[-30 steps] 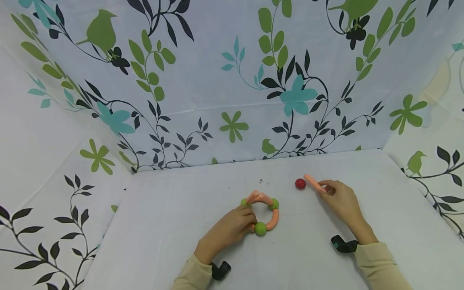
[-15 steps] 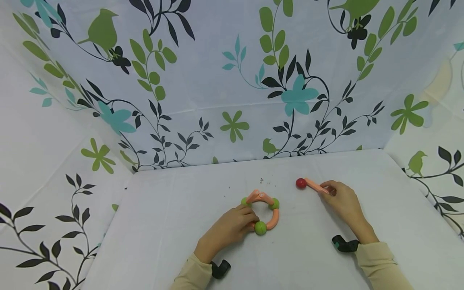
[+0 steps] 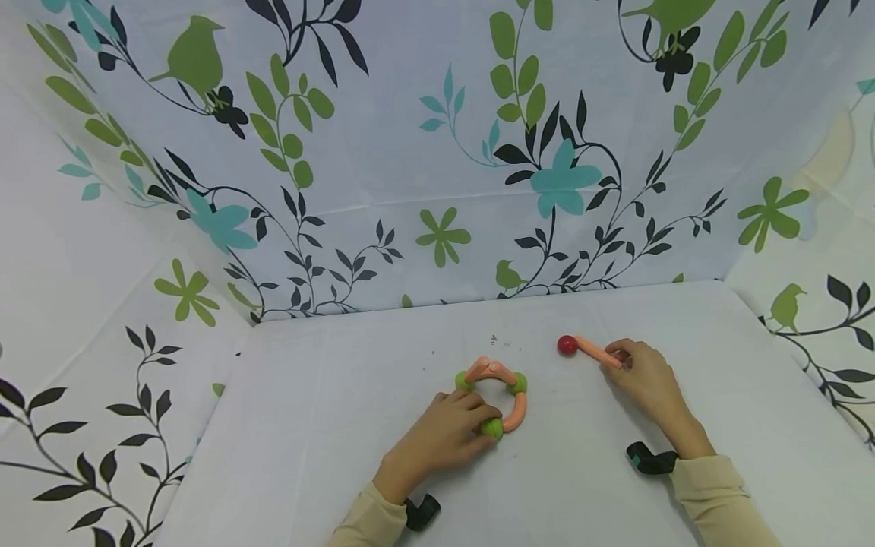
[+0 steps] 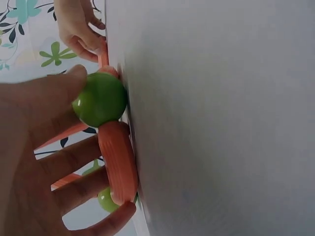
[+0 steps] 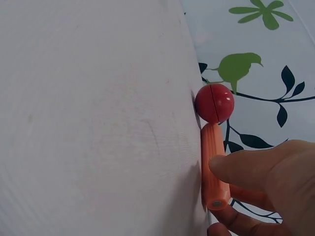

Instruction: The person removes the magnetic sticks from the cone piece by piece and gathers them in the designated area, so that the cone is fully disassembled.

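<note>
- Fingers of the left hand (image 3: 447, 433) curl round the near-left part of a ring of orange sticks and green balls (image 3: 494, 399); in the left wrist view the thumb (image 4: 59, 86) sits against a green ball (image 4: 100, 100) and the other fingers wrap under a ribbed orange stick (image 4: 118, 160).
- Ring lies flat on the white table (image 3: 328, 425), roughly centre, just in front of the person.
- Second green ball (image 4: 108, 199) shows low in the left wrist view, beside the lowest finger.
- Right hand (image 3: 645, 380) pinches the near end of a loose orange stick (image 3: 598, 352); right wrist view shows the thumb (image 5: 246, 167) on top and another finger beneath the stick (image 5: 213, 167).
- Far end of that stick touches a red ball (image 3: 567, 345); the ball (image 5: 214, 103) has a seam line across it and rests on the table.
- Stick and red ball lie to the right of the ring, apart from it.
- Both wrists carry a black strap-mounted unit; cream sleeves (image 3: 718, 494) cover the forearms.
- Backdrop: white cloth printed with green birds, leaves and teal flowers (image 3: 560, 182), on three sides of the table.
- Small dark specks (image 3: 494, 341) lie on the table behind the ring.
</note>
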Demonstrator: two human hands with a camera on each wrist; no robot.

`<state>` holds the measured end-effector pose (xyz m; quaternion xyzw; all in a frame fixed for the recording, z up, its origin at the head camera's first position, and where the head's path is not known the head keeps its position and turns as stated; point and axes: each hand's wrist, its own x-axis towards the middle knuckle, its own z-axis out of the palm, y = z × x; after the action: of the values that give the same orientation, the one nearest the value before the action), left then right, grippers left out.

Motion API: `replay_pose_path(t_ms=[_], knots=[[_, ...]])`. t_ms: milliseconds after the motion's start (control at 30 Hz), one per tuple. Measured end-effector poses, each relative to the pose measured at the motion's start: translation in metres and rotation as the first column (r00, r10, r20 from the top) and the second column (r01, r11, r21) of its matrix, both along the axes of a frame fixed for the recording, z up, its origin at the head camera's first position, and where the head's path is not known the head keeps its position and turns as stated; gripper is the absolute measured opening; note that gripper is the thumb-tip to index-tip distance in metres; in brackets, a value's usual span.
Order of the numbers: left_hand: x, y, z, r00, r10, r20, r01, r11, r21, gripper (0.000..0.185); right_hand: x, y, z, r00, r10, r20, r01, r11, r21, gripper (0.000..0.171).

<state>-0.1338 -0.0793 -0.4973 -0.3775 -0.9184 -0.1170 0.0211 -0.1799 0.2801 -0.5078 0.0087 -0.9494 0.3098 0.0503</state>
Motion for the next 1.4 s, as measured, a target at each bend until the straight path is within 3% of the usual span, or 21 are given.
replay_pose_path(t_ms=[500, 733, 1100, 1400], knots=[[0.002, -0.002, 0.003, 0.999, -0.006, 0.043, 0.006, 1.0, -0.005, 0.023, 0.008, 0.0, 0.023, 0.999, 0.017, 0.035, -0.018, 1.0, 0.015, 0.036], [0.0, -0.002, 0.003, 0.999, -0.039, 0.018, 0.039, 0.999, 0.018, 0.025, 0.014, -0.008, 0.037, 0.999, 0.027, 0.034, -0.027, 1.0, 0.008, 0.036], [-0.001, -0.005, 0.002, 0.999, -0.03, 0.012, 0.03, 0.998, 0.048, 0.024, 0.021, -0.024, 0.046, 0.987, 0.157, -0.025, -0.158, 0.986, -0.06, 0.03], [-0.005, -0.006, 0.003, 0.999, -0.037, 0.002, 0.037, 0.995, 0.09, 0.023, 0.018, -0.034, 0.041, 0.964, 0.265, -0.003, -0.264, 0.96, -0.093, 0.029]])
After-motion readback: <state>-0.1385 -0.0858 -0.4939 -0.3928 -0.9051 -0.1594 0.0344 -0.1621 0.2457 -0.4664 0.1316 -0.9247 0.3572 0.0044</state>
